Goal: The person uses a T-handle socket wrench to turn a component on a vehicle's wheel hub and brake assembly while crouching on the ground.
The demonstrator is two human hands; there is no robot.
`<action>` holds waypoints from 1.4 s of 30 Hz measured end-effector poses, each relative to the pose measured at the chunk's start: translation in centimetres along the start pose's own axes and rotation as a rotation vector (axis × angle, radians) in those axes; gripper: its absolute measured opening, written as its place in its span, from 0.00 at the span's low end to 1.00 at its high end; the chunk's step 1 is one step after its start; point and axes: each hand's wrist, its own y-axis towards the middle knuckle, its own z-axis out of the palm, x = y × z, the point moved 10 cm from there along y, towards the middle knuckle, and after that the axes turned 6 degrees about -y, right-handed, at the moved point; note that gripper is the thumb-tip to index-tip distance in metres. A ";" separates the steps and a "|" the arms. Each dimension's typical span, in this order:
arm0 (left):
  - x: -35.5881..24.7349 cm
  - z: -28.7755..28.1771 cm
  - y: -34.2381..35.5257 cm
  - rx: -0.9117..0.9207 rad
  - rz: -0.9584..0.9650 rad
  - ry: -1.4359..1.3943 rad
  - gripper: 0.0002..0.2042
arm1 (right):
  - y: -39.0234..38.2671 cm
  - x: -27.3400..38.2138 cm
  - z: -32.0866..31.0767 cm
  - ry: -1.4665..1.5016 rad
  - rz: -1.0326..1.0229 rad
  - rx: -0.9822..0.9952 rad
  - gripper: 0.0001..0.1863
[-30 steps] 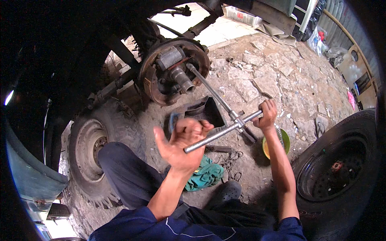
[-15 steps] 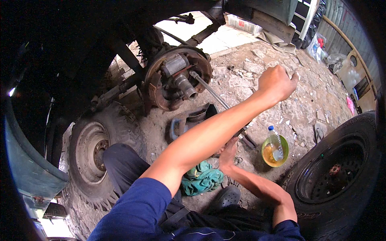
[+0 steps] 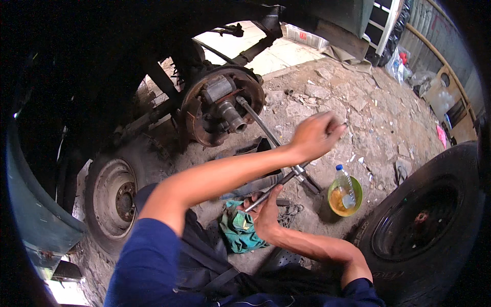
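A steel cross wrench (image 3: 266, 130) is set on the rusty brake hub (image 3: 220, 107) of a raised vehicle. Its long shaft runs from the hub toward me. My left hand (image 3: 317, 135) reaches across and is closed around the upper right arm of the wrench's crossbar. Below it, my right hand (image 3: 266, 210) grips the lower left arm of the crossbar, just above a green cloth (image 3: 238, 230) on the ground. My left forearm hides part of the wrench's middle.
A removed wheel (image 3: 110, 199) lies at the left by my knee. A large black tyre (image 3: 424, 225) stands at the right. A green bowl (image 3: 358, 189) holding a plastic bottle (image 3: 345, 181) sits between the tyre and wrench. The ground is broken stone and dirt.
My hands have swapped ends of the crossbar: the left went from the lower left up to the upper right, and the right came down to the lower end. The crossbar has turned.
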 end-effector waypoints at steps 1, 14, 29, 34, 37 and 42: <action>-0.7 -1.3 -1.9 0.108 -0.062 0.069 0.21 | 0.0 0.1 -0.3 -0.006 -0.006 0.016 0.39; 6.4 -0.9 -15.4 0.402 -0.723 -0.308 0.25 | 0.3 -0.4 0.5 -0.246 -0.133 0.276 0.34; 6.6 -0.5 -16.0 0.341 -0.899 -0.517 0.22 | -4.6 27.3 -1.6 -1.122 -2.237 -0.349 0.39; 6.4 -0.8 -16.3 0.359 -0.920 -0.549 0.22 | -3.8 24.7 1.5 -1.660 -2.272 -0.160 0.40; 6.4 -0.5 -16.1 0.408 -0.901 -0.548 0.22 | -4.3 25.5 2.2 -1.756 -2.287 -0.061 0.36; 6.8 -1.0 -16.6 0.416 -0.928 -0.538 0.27 | -5.6 25.7 4.9 -1.757 -2.343 0.094 0.34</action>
